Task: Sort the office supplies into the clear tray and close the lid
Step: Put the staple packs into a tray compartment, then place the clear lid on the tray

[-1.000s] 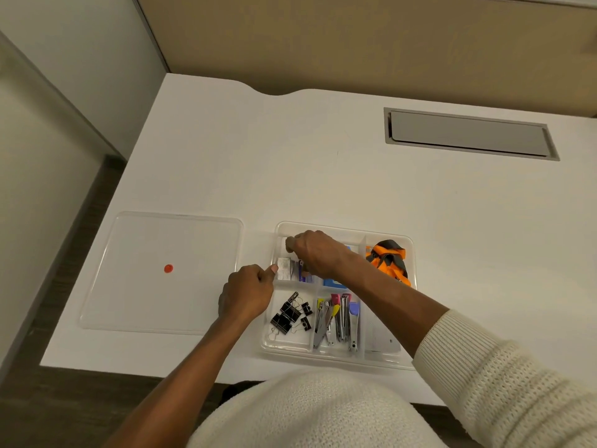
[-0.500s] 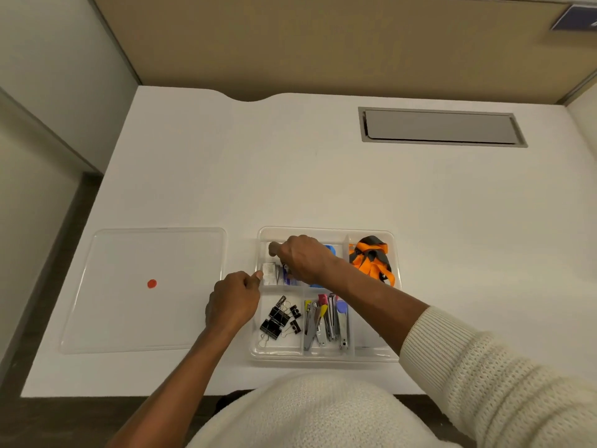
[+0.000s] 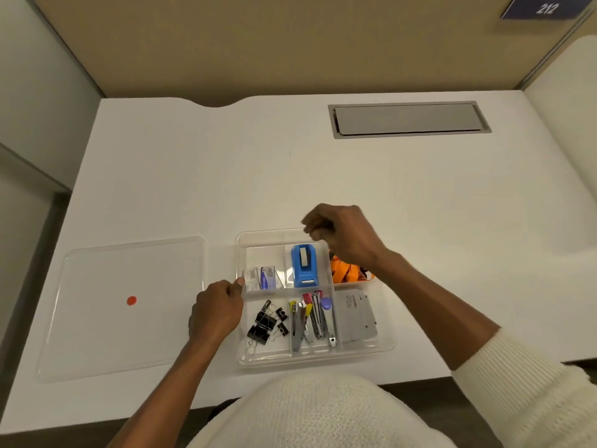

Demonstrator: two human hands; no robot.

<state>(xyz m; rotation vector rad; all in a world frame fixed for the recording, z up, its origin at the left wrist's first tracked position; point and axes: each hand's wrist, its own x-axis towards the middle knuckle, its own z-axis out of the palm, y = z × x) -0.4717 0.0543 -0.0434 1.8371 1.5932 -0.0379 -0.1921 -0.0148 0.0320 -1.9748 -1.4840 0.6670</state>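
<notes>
The clear divided tray [image 3: 386, 345] sits near the desk's front edge. It holds small staple boxes [image 3: 262, 278], a blue tape dispenser [image 3: 304, 266], orange scissors [image 3: 347, 272], black binder clips [image 3: 266, 323], several staple removers and clippers [image 3: 311, 318], and a grey card [image 3: 354, 315]. My left hand [image 3: 217, 310] is curled against the tray's left wall, thumb touching it. My right hand [image 3: 342, 236] hovers above the tray's back edge, fingers loosely curled, holding nothing I can see. The clear lid [image 3: 97, 334] with a red dot lies flat to the left.
The white desk [image 3: 226, 176] has a grey cable hatch [image 3: 408, 119] at the back right. A tan partition runs behind the desk. The floor drops off at the left edge.
My right hand has lifted out of the back-left compartment and moved right and back, uncovering the staple boxes and tape dispenser. My left hand stays at the tray's left wall.
</notes>
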